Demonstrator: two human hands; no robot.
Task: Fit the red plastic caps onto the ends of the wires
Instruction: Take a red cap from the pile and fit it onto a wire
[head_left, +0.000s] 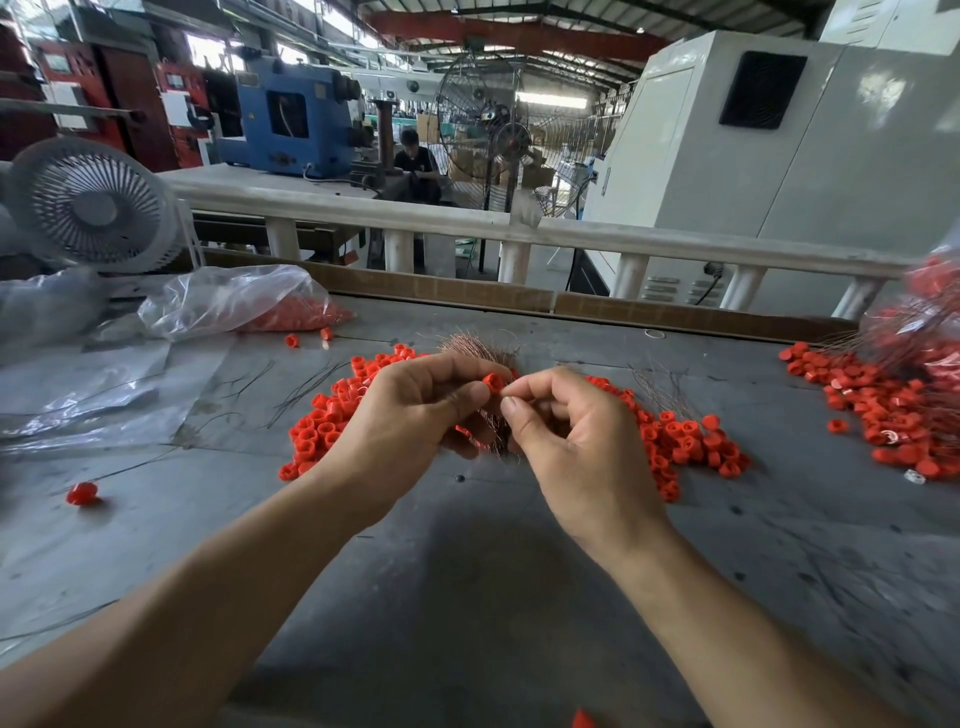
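Left hand (410, 410) pinches one red cap (492, 383) at its fingertips, opening turned toward the right hand (566, 431), which pinches a thin wire (505, 400) end just beside it, evidently to thread it in, with loose caps (685, 441) heaped on the tabletop (467, 571) beneath both hands for ready reach
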